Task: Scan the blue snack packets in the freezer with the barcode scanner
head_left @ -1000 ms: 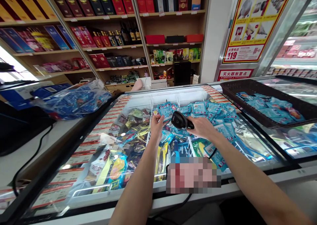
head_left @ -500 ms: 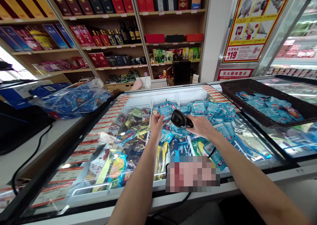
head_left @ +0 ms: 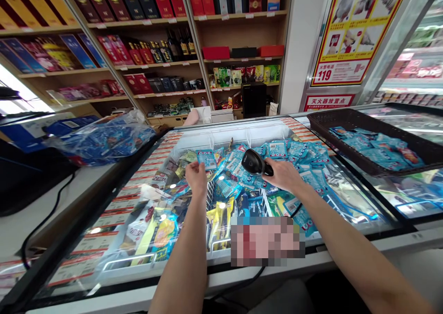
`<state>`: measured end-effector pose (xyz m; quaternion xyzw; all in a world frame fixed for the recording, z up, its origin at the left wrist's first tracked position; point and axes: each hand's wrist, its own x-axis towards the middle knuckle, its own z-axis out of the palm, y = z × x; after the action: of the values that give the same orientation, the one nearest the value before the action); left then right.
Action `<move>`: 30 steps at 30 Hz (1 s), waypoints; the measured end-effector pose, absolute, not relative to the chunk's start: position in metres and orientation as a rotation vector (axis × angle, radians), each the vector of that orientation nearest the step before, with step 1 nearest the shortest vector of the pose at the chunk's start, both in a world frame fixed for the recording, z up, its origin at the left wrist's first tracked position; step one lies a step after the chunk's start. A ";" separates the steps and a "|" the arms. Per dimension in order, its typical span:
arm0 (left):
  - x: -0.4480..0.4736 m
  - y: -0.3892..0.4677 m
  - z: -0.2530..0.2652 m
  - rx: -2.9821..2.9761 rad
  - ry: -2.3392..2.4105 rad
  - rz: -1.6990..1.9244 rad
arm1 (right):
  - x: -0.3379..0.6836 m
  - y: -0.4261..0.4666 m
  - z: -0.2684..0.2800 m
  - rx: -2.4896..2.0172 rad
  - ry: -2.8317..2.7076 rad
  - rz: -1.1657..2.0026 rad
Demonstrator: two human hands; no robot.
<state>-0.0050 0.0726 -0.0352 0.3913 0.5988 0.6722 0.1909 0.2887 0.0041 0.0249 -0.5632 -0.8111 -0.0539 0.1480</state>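
My right hand [head_left: 284,175] is wrapped round the handle of a black barcode scanner [head_left: 255,162], whose head points left above the freezer. Farther left, my left hand [head_left: 196,178] pinches a small blue packet [head_left: 206,159] by its edge. Below and between the hands, many similar blue packets [head_left: 277,149] lie spread over the glass top of the chest freezer [head_left: 228,128]. Ice pops in yellow wrappers [head_left: 221,219] and other frozen treats show beneath the glass, sorted by white wire dividers.
A dark brown basket [head_left: 346,159] with more blue packets stands at the right. On the left lies a clear plastic bag [head_left: 104,134] of blue packs, near a black cable [head_left: 48,212]. Shelves of boxed goods [head_left: 230,52] line the back wall.
My left hand has moved left with the blue packet, away from the scanner. The scanner in my right hand has shifted only slightly, its head tilting a little.
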 end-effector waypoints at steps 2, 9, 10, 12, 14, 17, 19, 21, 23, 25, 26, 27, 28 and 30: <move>-0.011 0.069 -0.034 1.166 1.904 1.837 | 0.290 0.004 0.026 -1.629 -2.321 -0.142; -0.004 0.056 -0.026 1.384 2.363 1.836 | 0.303 0.006 0.030 -1.710 -2.238 -0.112; 0.000 0.055 -0.025 1.461 2.346 1.828 | 0.305 0.006 0.030 -1.709 -2.227 -0.115; 0.013 0.055 -0.024 1.703 2.178 1.719 | 0.308 0.006 0.032 -1.707 -2.219 -0.126; 0.028 0.056 -0.024 1.882 1.874 1.569 | 0.311 0.006 0.034 -1.713 -2.230 -0.136; 0.048 0.055 -0.026 1.999 1.584 1.476 | 0.317 0.006 0.036 -1.706 -2.265 -0.139; 0.057 0.053 -0.027 2.070 1.539 1.437 | 0.322 0.006 0.038 -1.676 -2.303 -0.132; 0.061 0.051 -0.028 2.133 1.542 1.387 | 0.328 0.005 0.040 -1.634 -2.358 -0.113; 0.063 0.050 -0.029 2.188 1.560 1.323 | 0.333 0.004 0.043 -1.578 -2.419 -0.068; 0.063 0.049 -0.029 2.240 1.583 1.260 | 0.337 0.001 0.047 -1.515 -2.465 0.022; 0.064 0.049 -0.029 2.263 1.594 1.234 | 0.337 0.000 0.049 -1.482 -2.476 0.079; 0.064 0.049 -0.029 2.280 1.605 1.216 | 0.337 -0.001 0.051 -1.450 -2.478 0.137; 0.065 0.048 -0.029 2.290 1.613 1.201 | 0.337 -0.002 0.053 -1.421 -2.475 0.190; 0.067 0.048 -0.027 2.286 1.625 1.182 | 0.334 -0.003 0.054 -1.367 -2.459 0.269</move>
<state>0.0672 0.0481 -0.0274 0.7503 0.5332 0.3877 0.0490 0.3343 -0.0030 0.0535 -0.4778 -0.8592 0.0940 0.1570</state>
